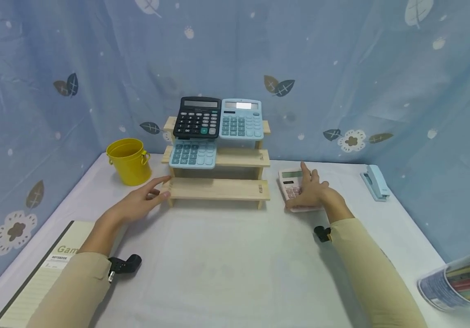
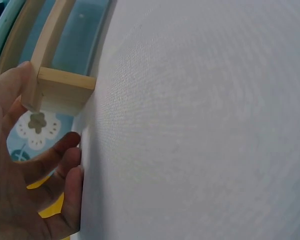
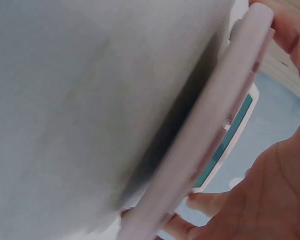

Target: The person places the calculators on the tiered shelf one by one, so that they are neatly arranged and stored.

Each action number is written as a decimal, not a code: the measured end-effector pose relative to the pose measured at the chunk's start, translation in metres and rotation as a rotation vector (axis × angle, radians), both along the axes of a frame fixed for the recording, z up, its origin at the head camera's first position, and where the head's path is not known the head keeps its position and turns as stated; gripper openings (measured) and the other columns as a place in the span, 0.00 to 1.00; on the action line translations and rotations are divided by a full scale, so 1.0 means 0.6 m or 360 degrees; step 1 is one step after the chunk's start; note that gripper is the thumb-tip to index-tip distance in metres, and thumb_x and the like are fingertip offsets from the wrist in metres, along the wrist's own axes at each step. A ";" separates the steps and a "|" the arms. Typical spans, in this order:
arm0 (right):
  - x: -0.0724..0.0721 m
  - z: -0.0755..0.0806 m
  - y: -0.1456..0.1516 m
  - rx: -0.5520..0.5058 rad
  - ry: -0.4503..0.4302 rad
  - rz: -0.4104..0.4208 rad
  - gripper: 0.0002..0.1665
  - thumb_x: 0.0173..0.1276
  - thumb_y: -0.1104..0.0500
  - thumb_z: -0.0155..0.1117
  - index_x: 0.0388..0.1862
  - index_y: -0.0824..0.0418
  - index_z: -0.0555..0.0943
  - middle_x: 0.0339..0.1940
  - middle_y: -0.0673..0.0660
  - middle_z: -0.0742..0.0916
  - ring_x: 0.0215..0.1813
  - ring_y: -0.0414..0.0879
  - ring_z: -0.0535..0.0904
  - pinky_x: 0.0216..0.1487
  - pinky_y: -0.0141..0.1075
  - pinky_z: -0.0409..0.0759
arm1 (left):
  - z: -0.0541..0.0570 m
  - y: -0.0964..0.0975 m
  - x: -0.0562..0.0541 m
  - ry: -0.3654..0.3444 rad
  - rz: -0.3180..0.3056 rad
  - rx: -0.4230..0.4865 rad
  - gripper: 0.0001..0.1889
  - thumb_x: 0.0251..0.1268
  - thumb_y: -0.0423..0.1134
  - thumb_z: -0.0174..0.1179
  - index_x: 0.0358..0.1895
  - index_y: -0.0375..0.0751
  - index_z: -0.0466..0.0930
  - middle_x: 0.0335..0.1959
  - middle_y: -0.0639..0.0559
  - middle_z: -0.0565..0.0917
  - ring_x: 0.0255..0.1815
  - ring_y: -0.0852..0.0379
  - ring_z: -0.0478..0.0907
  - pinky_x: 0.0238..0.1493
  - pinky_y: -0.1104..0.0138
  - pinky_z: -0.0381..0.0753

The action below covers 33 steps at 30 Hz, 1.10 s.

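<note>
A pink calculator (image 1: 291, 182) lies at the right of a three-tier wooden rack (image 1: 218, 187). My right hand (image 1: 312, 191) spans it from above, and the right wrist view shows thumb and fingers gripping opposite edges of the calculator (image 3: 205, 120). At the rack's lower left end, my left hand (image 1: 142, 200) holds the bottom board's corner between thumb and forefinger; its other fingers curl loosely beside it in the left wrist view. A black calculator (image 1: 197, 117) and a light blue calculator (image 1: 241, 119) lean on the top tier. Another blue calculator (image 1: 192, 154) sits on the middle tier, partly hidden.
Behind the left hand stands a yellow bucket (image 1: 130, 163). A notebook (image 1: 50, 269) lies under the left forearm. On the right are a light blue stapler (image 1: 375, 183) and a holder of pencils (image 1: 444, 287). Blue patterned curtain (image 1: 235, 54) encloses the white table (image 1: 227, 264).
</note>
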State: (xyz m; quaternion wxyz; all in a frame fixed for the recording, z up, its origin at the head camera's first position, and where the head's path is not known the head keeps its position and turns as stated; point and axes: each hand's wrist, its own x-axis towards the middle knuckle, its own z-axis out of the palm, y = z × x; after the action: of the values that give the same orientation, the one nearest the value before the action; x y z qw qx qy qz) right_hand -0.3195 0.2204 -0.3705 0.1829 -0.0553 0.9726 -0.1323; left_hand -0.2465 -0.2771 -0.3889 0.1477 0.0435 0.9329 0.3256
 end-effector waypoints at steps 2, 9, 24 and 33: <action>0.001 -0.006 0.003 -0.0036 0.0044 0.0025 0.88 0.51 0.30 0.76 0.81 0.56 0.19 0.80 0.80 0.39 0.70 0.91 0.50 0.65 0.79 0.59 | -0.001 -0.002 0.001 0.0002 -0.0007 -0.0002 0.44 0.70 0.76 0.44 0.84 0.68 0.45 0.74 0.31 0.68 0.72 0.30 0.68 0.65 0.34 0.71; 0.017 -0.004 0.011 -0.0238 0.0245 0.0004 0.86 0.52 0.43 0.78 0.81 0.58 0.19 0.80 0.78 0.41 0.64 0.85 0.60 0.62 0.76 0.66 | -0.001 -0.002 0.000 -0.0002 -0.0031 -0.0007 0.43 0.71 0.75 0.45 0.84 0.66 0.45 0.73 0.31 0.68 0.71 0.30 0.68 0.64 0.35 0.72; 0.065 0.061 0.003 -0.0696 0.0473 -0.0011 0.89 0.46 0.51 0.81 0.80 0.41 0.17 0.84 0.66 0.42 0.68 0.72 0.56 0.63 0.67 0.66 | 0.002 0.000 -0.002 0.0017 -0.0023 -0.0003 0.43 0.72 0.75 0.44 0.84 0.65 0.46 0.73 0.31 0.68 0.70 0.30 0.69 0.64 0.35 0.73; 0.099 0.090 -0.032 -0.0795 0.0578 0.0127 0.89 0.45 0.53 0.83 0.81 0.39 0.18 0.85 0.59 0.43 0.73 0.68 0.53 0.65 0.67 0.62 | -0.006 -0.003 -0.004 0.0024 -0.0021 0.0006 0.43 0.71 0.75 0.45 0.84 0.66 0.46 0.72 0.31 0.68 0.70 0.30 0.70 0.62 0.37 0.75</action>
State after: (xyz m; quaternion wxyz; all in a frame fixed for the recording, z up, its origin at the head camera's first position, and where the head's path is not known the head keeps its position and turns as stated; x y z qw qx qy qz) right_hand -0.2600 0.2014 -0.3162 -0.0081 -0.1595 0.9239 -0.3477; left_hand -0.2486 -0.2789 -0.3926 0.1426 0.0524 0.9331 0.3260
